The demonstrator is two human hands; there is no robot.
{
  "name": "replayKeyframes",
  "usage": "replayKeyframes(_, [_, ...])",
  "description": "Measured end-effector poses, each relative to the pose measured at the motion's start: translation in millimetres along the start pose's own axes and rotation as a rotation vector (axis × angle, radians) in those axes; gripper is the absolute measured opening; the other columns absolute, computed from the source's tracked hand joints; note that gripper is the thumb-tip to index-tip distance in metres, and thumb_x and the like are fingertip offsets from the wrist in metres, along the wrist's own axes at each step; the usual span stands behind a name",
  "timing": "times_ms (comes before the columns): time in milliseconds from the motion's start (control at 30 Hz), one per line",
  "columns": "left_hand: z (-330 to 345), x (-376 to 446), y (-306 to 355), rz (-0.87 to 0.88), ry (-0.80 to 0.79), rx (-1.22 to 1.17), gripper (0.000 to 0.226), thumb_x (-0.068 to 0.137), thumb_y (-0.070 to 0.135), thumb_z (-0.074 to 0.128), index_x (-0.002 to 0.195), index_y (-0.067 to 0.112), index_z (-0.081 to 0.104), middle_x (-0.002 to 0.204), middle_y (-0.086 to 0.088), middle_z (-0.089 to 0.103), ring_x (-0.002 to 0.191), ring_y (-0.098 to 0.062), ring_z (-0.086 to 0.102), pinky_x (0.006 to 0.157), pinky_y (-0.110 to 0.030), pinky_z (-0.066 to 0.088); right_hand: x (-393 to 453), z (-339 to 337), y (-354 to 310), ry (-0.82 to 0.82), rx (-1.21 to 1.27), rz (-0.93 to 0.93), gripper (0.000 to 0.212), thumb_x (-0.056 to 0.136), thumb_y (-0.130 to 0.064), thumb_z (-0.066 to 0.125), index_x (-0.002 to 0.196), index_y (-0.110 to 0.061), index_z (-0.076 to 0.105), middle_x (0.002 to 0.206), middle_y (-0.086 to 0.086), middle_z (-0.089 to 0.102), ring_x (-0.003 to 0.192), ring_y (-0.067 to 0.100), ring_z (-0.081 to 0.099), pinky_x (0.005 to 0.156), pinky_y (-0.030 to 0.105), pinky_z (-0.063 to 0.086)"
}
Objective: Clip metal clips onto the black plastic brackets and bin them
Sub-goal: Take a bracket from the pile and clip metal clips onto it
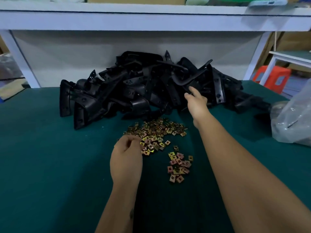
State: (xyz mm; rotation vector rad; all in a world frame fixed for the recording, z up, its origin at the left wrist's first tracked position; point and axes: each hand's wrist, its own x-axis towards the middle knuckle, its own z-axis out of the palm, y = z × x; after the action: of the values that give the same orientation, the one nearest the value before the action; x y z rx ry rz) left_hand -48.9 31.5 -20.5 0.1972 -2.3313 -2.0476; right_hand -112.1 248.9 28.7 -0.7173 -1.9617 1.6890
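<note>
I curl my left hand (127, 154) on the metal clips (155, 132), maybe pinching one, while my right hand (196, 100) reaches, fingers apart, to the black plastic brackets (134, 86) for joining.

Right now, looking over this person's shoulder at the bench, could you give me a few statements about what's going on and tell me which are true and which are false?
1. The right hand reaches into the pile of black brackets. True.
2. The left hand rests flat on bare table, far from any clips. False: its fingers are curled at the near edge of the big heap of metal clips.
3. A smaller cluster of clips lies apart from the heap, nearer the person. True.
4. The table is covered in red. False: it is dark green.
5. A clear plastic bag lies at the table's right edge. True.
</note>
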Motion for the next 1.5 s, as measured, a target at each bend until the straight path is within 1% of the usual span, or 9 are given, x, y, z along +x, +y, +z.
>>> replayKeyframes(133, [2,-2,-1,0.042,-0.025,0.044,0.022,0.093,0.023,0.051,0.081,0.033,0.067,0.066,0.02,0.063,0.05,0.008,0.052,0.062,-0.031,0.044,5,-5,-3,0.003,-0.018,0.049,0.048,0.106,-0.028,0.039,0.154,-0.024,0.032,0.164,-0.003,0.01,0.148,0.023,0.019,0.121,0.041,0.02])
replayKeyframes(267, [3,-4,-2,0.064,-0.033,0.096,0.023,0.092,0.024,0.049,0.081,0.035,0.065,0.066,0.021,0.062,0.048,0.007,0.05,0.059,-0.03,0.041,-8,-19,-6,0.065,0.192,0.007,0.049,0.106,-0.02,0.041,0.153,-0.017,0.032,0.158,-0.001,0.03,0.144,0.017,0.03,0.112,0.028,0.024])
replayKeyframes(533, [3,-10,5,0.118,-0.084,-0.03,0.024,0.095,0.021,0.049,0.084,0.033,0.067,0.073,0.017,0.066,0.06,0.003,0.055,0.064,-0.031,0.045,-108,-20,11,0.684,0.405,-0.287,0.028,0.095,0.001,0.055,0.116,-0.01,0.07,0.119,-0.002,0.061,0.111,0.012,0.06,0.093,0.024,0.051])
replayKeyframes(667, [6,-22,13,0.1,-0.317,-0.251,0.029,0.103,0.022,0.043,0.099,0.025,0.072,0.102,-0.001,0.072,0.094,-0.016,0.068,0.069,-0.027,0.053,-171,-4,27,0.511,0.095,-0.577,0.028,0.089,0.009,0.056,0.098,-0.01,0.074,0.109,-0.005,0.062,0.1,-0.007,0.055,0.086,0.012,0.046])
replayKeyframes(833, [3,-32,15,-0.035,-0.61,-0.619,0.047,0.103,0.045,0.037,0.115,0.013,0.068,0.098,-0.005,0.071,0.096,-0.017,0.069,0.076,-0.029,0.058,-195,5,36,0.206,-0.329,-0.798,0.02,0.076,0.011,0.059,0.075,-0.004,0.07,0.111,0.001,0.07,0.108,0.014,0.057,0.081,0.025,0.048])
replayKeyframes(1000, [-8,-24,17,-0.156,-0.428,-0.751,0.017,0.1,0.017,0.054,0.111,0.014,0.066,0.104,-0.005,0.075,0.096,-0.017,0.072,0.074,-0.028,0.058,-199,14,40,-0.066,-0.453,-0.942,0.015,0.072,0.007,0.053,0.069,-0.002,0.065,0.11,0.004,0.071,0.113,0.015,0.053,0.087,0.029,0.049])
replayKeyframes(1267, [-19,-3,10,-0.155,-0.324,-0.863,0.03,0.105,0.008,0.04,0.121,0.025,0.059,0.108,0.001,0.075,0.109,-0.018,0.068,0.085,-0.039,0.058,-182,-9,38,0.214,-0.477,-0.51,0.023,0.085,-0.003,0.047,0.085,-0.013,0.068,0.095,-0.004,0.061,0.095,0.015,0.05,0.069,0.029,0.04])
replayKeyframes(1367, [-18,-3,10,-0.153,-0.32,-0.89,0.036,0.105,0.005,0.041,0.12,0.03,0.062,0.113,-0.003,0.072,0.108,-0.02,0.069,0.08,-0.035,0.06,-172,-20,43,0.144,-0.835,-0.23,0.024,0.09,-0.03,0.047,0.102,-0.016,0.063,0.102,-0.001,0.044,0.096,0.018,0.034,0.082,0.033,0.031])
replayKeyframes(1500, [-15,-4,14,-0.139,-0.251,-0.89,0.038,0.106,0.01,0.043,0.118,0.039,0.065,0.12,-0.001,0.057,0.108,-0.022,0.063,0.076,-0.039,0.06,-178,-12,44,-0.018,-0.935,-0.18,0.032,0.082,-0.049,0.05,0.083,-0.017,0.05,0.096,-0.003,0.035,0.092,0.02,0.027,0.081,0.035,0.022])
